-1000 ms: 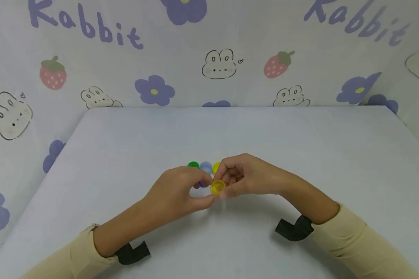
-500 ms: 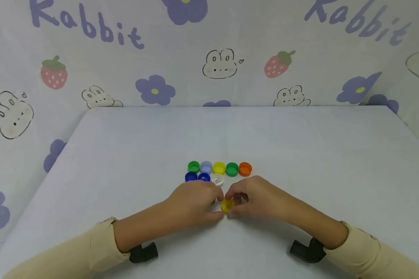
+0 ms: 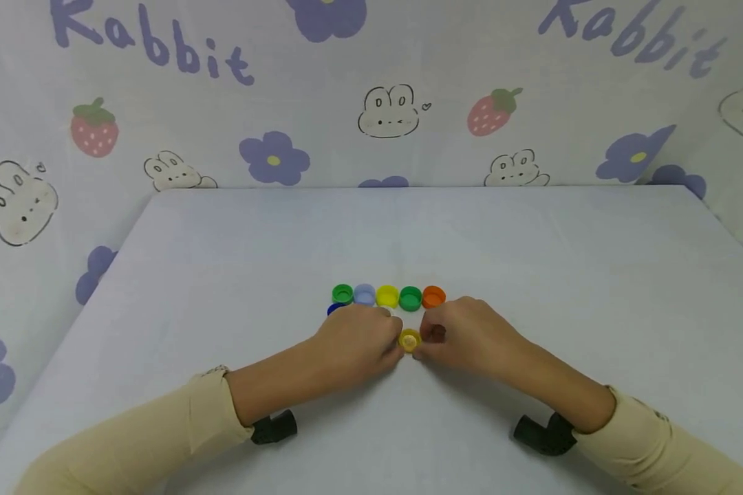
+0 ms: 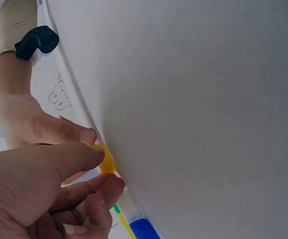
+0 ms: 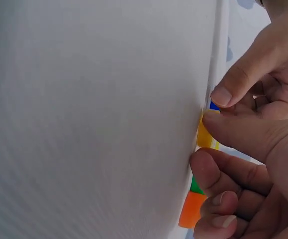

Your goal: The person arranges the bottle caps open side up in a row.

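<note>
An amber-yellow bottle cap sits low at the table, its hollow side facing up. My left hand holds its left edge with thumb and curled forefinger. On the other edge, the thumb and forefinger of my right hand pinch the same cap. In the right wrist view, the amber cap shows between the right thumb and forefinger. Just behind, a front row has a dark blue cap and a white cap, both partly covered by the left hand.
Behind runs a back row: a green cap, a pale blue cap, a yellow cap, a darker green cap and an orange cap. The white table ends at a rabbit-print cloth.
The amber cap came down from above the table, first toward the body, then forward and right toward the caps. Both hands moved with it. The left hand now covers part of the front row.
</note>
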`<state>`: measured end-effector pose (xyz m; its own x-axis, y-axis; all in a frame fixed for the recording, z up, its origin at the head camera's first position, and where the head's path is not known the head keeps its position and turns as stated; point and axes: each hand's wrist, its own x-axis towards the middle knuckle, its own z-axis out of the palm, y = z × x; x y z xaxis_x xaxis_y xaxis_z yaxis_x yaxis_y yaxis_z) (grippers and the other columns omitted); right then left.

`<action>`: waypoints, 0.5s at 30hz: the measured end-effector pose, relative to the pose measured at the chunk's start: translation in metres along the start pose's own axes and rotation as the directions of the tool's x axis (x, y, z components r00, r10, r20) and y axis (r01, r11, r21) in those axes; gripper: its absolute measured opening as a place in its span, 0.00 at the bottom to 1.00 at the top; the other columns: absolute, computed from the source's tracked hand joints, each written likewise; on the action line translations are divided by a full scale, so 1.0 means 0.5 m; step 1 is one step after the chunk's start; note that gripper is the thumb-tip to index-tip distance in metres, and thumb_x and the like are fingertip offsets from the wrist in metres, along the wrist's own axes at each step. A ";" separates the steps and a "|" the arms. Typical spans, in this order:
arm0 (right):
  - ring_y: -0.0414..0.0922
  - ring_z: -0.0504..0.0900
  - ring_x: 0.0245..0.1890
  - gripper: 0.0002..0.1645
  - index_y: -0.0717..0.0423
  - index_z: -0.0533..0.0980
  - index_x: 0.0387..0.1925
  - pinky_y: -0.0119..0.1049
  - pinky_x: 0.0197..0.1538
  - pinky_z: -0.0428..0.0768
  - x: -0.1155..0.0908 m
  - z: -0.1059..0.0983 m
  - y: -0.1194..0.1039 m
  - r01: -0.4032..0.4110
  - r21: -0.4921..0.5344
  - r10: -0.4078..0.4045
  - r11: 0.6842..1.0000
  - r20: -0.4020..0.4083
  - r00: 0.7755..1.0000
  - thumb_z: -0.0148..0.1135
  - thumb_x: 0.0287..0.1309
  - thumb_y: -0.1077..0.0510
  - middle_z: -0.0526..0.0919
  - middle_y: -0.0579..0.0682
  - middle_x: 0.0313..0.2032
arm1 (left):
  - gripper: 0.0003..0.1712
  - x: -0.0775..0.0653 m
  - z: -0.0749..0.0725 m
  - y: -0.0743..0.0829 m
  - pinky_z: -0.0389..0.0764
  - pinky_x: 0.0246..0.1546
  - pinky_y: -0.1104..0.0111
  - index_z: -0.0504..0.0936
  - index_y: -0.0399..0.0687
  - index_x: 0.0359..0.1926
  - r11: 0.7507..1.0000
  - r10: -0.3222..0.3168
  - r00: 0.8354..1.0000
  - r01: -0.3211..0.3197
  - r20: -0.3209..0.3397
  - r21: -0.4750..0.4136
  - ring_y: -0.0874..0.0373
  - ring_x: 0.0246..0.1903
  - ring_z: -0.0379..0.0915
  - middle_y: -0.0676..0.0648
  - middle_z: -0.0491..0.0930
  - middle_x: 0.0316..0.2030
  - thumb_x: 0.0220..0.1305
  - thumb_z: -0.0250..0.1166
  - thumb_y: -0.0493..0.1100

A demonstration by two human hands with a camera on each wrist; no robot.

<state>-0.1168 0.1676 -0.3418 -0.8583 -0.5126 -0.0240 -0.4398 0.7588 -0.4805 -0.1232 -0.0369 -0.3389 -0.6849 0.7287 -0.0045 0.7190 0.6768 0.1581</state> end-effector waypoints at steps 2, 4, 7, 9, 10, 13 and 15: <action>0.38 0.72 0.24 0.07 0.53 0.85 0.28 0.33 0.30 0.75 0.001 0.000 0.002 -0.012 -0.013 0.012 1.000 -0.008 1.000 0.79 0.53 0.57 0.76 0.37 0.20 | 0.13 0.001 0.001 0.000 0.67 0.19 0.72 0.80 0.45 0.27 1.000 -0.002 1.000 0.002 -0.001 -0.001 0.60 0.19 0.66 0.53 0.70 0.19 0.69 0.65 0.45; 0.39 0.73 0.24 0.06 0.53 0.85 0.28 0.33 0.30 0.75 0.003 -0.001 0.004 -0.022 -0.018 0.022 1.000 -0.014 1.000 0.77 0.55 0.58 0.76 0.38 0.20 | 0.14 0.000 -0.001 0.000 0.66 0.18 0.71 0.79 0.45 0.26 1.000 -0.006 1.000 0.006 0.003 -0.001 0.60 0.19 0.65 0.53 0.69 0.18 0.69 0.65 0.44; 0.39 0.73 0.23 0.05 0.53 0.85 0.28 0.34 0.30 0.74 0.005 -0.003 0.006 -0.038 -0.021 0.038 0.999 -0.018 0.999 0.75 0.57 0.59 0.76 0.38 0.20 | 0.13 0.000 -0.002 0.001 0.67 0.19 0.71 0.79 0.45 0.27 1.000 -0.014 1.000 0.014 0.017 -0.002 0.60 0.19 0.66 0.53 0.69 0.19 0.69 0.65 0.44; 0.39 0.72 0.23 0.04 0.53 0.85 0.28 0.34 0.29 0.74 0.007 -0.004 0.007 -0.041 -0.020 0.040 0.999 -0.022 0.999 0.74 0.58 0.60 0.76 0.38 0.20 | 0.12 -0.001 -0.003 0.004 0.68 0.19 0.71 0.80 0.45 0.29 1.000 -0.016 0.999 0.016 0.032 -0.001 0.60 0.20 0.66 0.52 0.71 0.20 0.70 0.65 0.45; 0.39 0.72 0.23 0.04 0.53 0.85 0.28 0.33 0.29 0.73 0.008 -0.005 0.007 -0.042 -0.022 0.041 0.999 -0.024 0.999 0.73 0.58 0.60 0.76 0.38 0.20 | 0.12 -0.001 -0.003 0.005 0.69 0.20 0.71 0.81 0.44 0.30 1.000 -0.017 0.999 0.017 0.041 0.000 0.60 0.20 0.67 0.52 0.72 0.21 0.70 0.65 0.45; 0.38 0.71 0.23 0.03 0.53 0.86 0.29 0.33 0.28 0.72 0.010 -0.005 0.008 -0.032 -0.022 0.031 0.999 -0.035 0.999 0.72 0.59 0.61 0.76 0.39 0.20 | 0.11 -0.002 -0.003 0.007 0.71 0.21 0.71 0.83 0.44 0.34 1.000 -0.013 0.998 0.013 0.055 0.001 0.60 0.21 0.67 0.52 0.75 0.24 0.71 0.65 0.47; 0.38 0.71 0.23 0.02 0.54 0.86 0.30 0.33 0.28 0.72 0.010 -0.005 0.008 -0.021 -0.026 0.019 0.999 -0.045 0.999 0.72 0.59 0.61 0.76 0.39 0.20 | 0.11 -0.003 -0.002 0.008 0.71 0.21 0.71 0.84 0.44 0.35 1.000 -0.008 0.999 0.008 0.052 0.002 0.61 0.21 0.68 0.52 0.76 0.25 0.71 0.65 0.47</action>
<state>-0.1236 0.1690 -0.3417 -0.8777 -0.4792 0.0064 -0.4289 0.7794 -0.4567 -0.1194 -0.0356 -0.3374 -0.6837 0.7275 -0.0567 0.7137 0.6829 0.1557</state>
